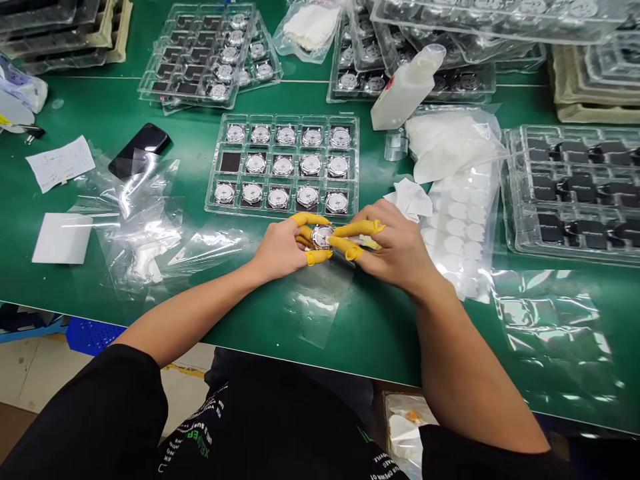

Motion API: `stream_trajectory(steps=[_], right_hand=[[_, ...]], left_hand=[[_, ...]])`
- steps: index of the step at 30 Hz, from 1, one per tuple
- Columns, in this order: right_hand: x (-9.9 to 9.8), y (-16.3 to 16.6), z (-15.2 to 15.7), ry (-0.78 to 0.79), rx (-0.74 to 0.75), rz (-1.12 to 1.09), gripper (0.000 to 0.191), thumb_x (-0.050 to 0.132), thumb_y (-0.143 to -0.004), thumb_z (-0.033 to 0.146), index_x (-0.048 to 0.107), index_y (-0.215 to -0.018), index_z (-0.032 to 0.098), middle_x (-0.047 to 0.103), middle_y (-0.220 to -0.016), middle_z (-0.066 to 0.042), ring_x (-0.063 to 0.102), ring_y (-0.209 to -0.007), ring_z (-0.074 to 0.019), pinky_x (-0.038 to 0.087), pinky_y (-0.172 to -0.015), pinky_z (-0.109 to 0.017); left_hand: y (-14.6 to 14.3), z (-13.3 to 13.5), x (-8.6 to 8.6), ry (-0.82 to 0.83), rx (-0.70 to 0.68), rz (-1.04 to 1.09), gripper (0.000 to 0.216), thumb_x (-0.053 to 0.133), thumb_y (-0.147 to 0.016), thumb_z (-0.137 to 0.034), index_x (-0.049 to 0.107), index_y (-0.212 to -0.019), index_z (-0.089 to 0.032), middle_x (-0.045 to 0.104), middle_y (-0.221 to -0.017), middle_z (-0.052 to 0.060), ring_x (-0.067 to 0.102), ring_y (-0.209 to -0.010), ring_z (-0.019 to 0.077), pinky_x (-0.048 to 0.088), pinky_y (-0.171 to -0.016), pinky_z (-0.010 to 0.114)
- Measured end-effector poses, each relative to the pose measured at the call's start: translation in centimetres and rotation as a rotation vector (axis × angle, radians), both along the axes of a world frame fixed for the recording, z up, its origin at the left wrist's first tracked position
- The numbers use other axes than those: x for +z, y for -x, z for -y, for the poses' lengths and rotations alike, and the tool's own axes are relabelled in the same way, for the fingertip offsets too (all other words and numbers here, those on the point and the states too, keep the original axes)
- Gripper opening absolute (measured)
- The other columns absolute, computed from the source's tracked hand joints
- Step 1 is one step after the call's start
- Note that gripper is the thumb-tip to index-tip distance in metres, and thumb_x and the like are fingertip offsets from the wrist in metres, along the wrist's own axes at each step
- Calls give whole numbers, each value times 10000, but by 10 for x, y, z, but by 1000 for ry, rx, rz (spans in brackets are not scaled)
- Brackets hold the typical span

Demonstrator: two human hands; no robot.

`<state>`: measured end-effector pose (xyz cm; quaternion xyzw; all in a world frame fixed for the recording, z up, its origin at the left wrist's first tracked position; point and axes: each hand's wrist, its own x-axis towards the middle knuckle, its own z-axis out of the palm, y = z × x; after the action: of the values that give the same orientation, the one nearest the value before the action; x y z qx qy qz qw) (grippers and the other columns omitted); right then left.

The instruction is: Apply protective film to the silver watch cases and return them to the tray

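Note:
Both my hands hold a round silver watch head (pixel 323 237) just in front of the tray. My left hand (pixel 283 247) pinches its near side, and my right hand (pixel 395 243) grips the other side. Yellow finger cots (pixel 350 230) cover several fingertips on each hand. A thin pale strip (pixel 367 243) shows by my right fingers, but I cannot tell what it is. The clear plastic tray (pixel 215 195) lies just beyond my hands, with silver watch heads in its black cells. One cell holds no watch. A sheet of white round stickers (pixel 457 230) lies right of my right hand.
The green bench mat (pixel 370 333) carries loose plastic bags (pixel 135 220), a black phone (pixel 140 150), paper notes (pixel 60 162) and a white bottle (pixel 407 87). Stacked trays (pixel 205 57) stand at the back. A clear tray with black inserts (pixel 565 193) lies at the right.

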<state>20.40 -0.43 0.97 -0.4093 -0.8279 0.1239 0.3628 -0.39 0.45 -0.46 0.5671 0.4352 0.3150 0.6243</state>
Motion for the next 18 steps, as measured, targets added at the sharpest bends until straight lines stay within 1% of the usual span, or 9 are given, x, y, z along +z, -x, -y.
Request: stream_trajectory(steps=[2,5,6,9,11,13,15,17,18], right_hand=[[-2,1,-1,-14,9,-30,65,677,-920,293,735,-923,262,632,-782,-44,519,-720,-195,393,-659,-377],[-3,2,-3,-9,-101,-56,99,668,-920,321,736,-898,253,615,-778,-53,517,-715,-201,389,-639,-373],[-3,2,-3,16,-88,-54,100,674,-917,329,741,-894,257,616,-777,-52,517,-712,-201,392,-637,-373],[-2,3,-3,54,37,-76,83,695,-910,332,756,-904,276,611,-757,-38,524,-698,-193,401,-640,-370],[-1,4,-3,30,-1,-112,87,690,-914,326,757,-912,271,608,-764,-41,541,-710,-195,407,-638,-367],[-1,5,-3,39,-77,-131,97,688,-916,334,755,-903,265,599,-769,-44,545,-712,-197,410,-625,-363],[0,5,-3,98,-34,-133,103,701,-911,357,759,-891,273,588,-756,-39,540,-701,-194,421,-626,-363],[1,5,-3,126,42,-151,115,704,-910,374,765,-891,278,574,-740,-31,531,-686,-187,429,-629,-363],[1,5,-3,119,43,-163,125,697,-914,376,767,-897,274,571,-742,-31,527,-684,-184,428,-628,-361]], left_hand=[[0,0,0,-4,-18,3,559,827,-639,-187,686,-1180,-168,699,-800,-12,605,-649,72,509,-628,203],[0,-1,-1,-10,-2,14,568,836,-635,-197,685,-1182,-168,671,-764,-30,582,-631,62,496,-618,194],[0,-1,-1,-6,7,18,576,840,-633,-199,685,-1186,-170,660,-751,-36,569,-617,58,490,-608,192],[-1,-2,-1,16,-4,38,583,842,-623,-183,690,-1186,-170,681,-784,-24,587,-637,62,510,-632,200],[-1,-3,-1,26,-13,55,594,849,-615,-182,691,-1187,-166,687,-795,-20,600,-655,66,520,-651,204],[-1,-3,-1,28,13,58,605,863,-611,-200,693,-1191,-168,658,-749,-38,562,-615,54,494,-614,195],[-1,-3,-2,34,21,59,610,869,-601,-199,698,-1186,-168,652,-734,-40,546,-595,51,480,-589,192],[-1,-3,-2,39,-3,66,604,867,-598,-183,702,-1179,-165,697,-795,-12,599,-647,68,515,-631,202],[-1,-3,-3,40,-16,67,607,868,-595,-180,702,-1178,-163,712,-821,-1,620,-672,77,527,-652,206]])
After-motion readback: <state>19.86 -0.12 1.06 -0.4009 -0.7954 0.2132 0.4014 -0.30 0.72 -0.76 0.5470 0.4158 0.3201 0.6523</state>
